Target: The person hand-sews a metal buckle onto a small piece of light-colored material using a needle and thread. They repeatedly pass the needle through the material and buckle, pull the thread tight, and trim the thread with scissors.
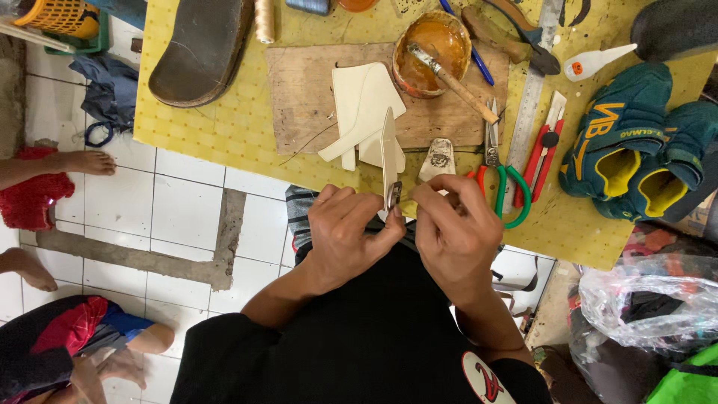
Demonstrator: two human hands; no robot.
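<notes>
At the near edge of a yellow perforated work mat [217,127], two bare hands are meeting over a narrow cream-coloured leather strap [389,153]. This strap is standing on its thin edge and running away from the person toward a worn brown wooden board [299,97]. Its near end is lying between the fingertips of both hands, where a small oval metal buckle ring [393,194] is sitting on it.

The person's left hand [348,232] is curling closed, with thumb and forefinger pinching the buckle and strap end from the left. The person's right hand [456,232] is also closing, its fingertips pinching the same strap end from the right, so the buckle is showing in the small gap between the two hands.

On the board beyond the strap, flat cream-coloured leather cut pieces [363,112] are lying in an overlapping stack. A round tin of orange-brown glue [432,52] with a wooden-handled brush [452,82] resting in it is sitting at the board's far right corner. Just right of the hands, scissors with red and green handles [502,183] are lying beside a metal ruler [532,97] and a red utility knife [544,146]. A pair of dark teal shoes with yellow lining [636,150] is resting at the mat's right side. A dark brown shoe sole [202,49] is lying at the far left.
</notes>
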